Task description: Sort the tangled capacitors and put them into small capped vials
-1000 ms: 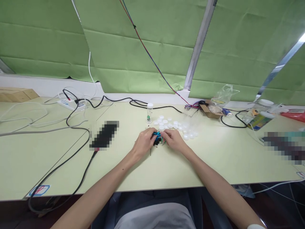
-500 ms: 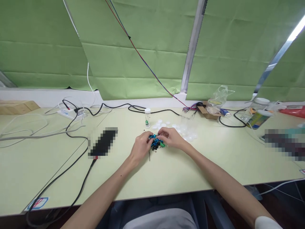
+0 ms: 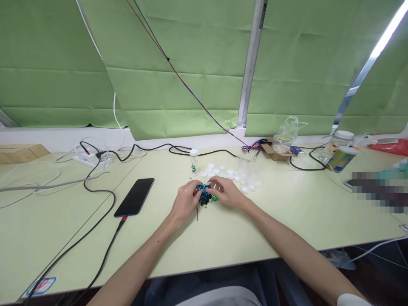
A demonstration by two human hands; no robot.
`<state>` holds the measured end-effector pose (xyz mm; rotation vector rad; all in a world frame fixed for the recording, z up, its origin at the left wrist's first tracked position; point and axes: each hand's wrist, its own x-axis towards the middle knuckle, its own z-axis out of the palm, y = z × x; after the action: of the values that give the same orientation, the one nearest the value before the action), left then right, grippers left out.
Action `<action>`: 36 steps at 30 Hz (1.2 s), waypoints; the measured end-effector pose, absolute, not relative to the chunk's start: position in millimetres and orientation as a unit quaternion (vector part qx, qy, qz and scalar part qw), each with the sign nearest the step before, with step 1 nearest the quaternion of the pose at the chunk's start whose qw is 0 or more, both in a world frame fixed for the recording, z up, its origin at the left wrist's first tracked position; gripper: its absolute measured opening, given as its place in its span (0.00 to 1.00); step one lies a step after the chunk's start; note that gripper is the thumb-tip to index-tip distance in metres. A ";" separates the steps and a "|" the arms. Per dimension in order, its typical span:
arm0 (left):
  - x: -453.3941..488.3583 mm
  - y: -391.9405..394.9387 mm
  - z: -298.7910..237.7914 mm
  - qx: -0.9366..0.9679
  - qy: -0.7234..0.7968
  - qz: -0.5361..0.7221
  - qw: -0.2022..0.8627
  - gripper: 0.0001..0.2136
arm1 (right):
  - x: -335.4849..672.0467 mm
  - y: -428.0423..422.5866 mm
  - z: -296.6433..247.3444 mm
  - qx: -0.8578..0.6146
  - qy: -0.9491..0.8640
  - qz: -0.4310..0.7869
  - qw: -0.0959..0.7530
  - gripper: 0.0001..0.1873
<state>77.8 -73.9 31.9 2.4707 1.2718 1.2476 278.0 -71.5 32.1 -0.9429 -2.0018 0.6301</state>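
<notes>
A small pile of blue, black and green electronic components (image 3: 205, 199) lies on the table between my hands. Just above it, a small blue component (image 3: 200, 187) with a dark end is pinched by the fingers of my left hand (image 3: 186, 197). My right hand (image 3: 228, 192) comes in from the other side, thumb and forefinger closed at the dark end of the same piece. A green component (image 3: 214, 198) sits under the right fingers. Beyond the hands stands a clear vial (image 3: 194, 165) with a white cap and a green part inside.
White round caps (image 3: 216, 171) and clear vials (image 3: 250, 170) lie behind my right hand. At left is a phone (image 3: 135, 197) on a charging cable (image 3: 110, 250). A cardboard box with a plastic bag (image 3: 277, 152), a canister (image 3: 342, 159) and black cables (image 3: 153, 148) line the back.
The view has shifted slightly, so the scene sits a little lower and further left. Both hands stay over the pile, with the blue component now showing more clearly between them.
</notes>
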 end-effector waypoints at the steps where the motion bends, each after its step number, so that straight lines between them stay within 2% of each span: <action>1: 77.4 -73.7 32.1 0.811 0.416 0.409 0.049 0.04 | 278.5 -70.9 31.6 -0.366 -0.795 0.254 0.412 0.14; 10: 76.9 -73.2 33.3 0.814 0.411 0.409 0.045 0.04 | 276.4 -70.5 30.1 -0.359 -0.806 0.220 0.416 0.09; 19: 75.2 -69.4 26.5 0.815 0.398 0.419 0.040 0.05 | 274.4 -71.3 30.8 -0.388 -0.818 0.184 0.383 0.18; 23: 76.1 -69.4 27.2 0.815 0.395 0.421 0.035 0.05 | 275.4 -70.7 29.3 -0.384 -0.806 0.225 0.391 0.13; 26: 76.5 -70.6 29.5 0.813 0.400 0.421 0.038 0.05 | 276.3 -69.7 25.9 -0.366 -0.801 0.252 0.400 0.15; 33: 77.0 -72.4 29.1 0.813 0.399 0.421 0.049 0.05 | 276.2 -68.2 21.9 -0.357 -0.802 0.230 0.420 0.08; 36: 77.2 -72.3 27.3 0.813 0.399 0.421 0.049 0.06 | 275.3 -69.5 23.4 -0.356 -0.802 0.239 0.416 0.08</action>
<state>77.2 -72.3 27.3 2.4783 1.2162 1.2826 275.3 -69.5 23.4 -0.8943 -2.0135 0.6009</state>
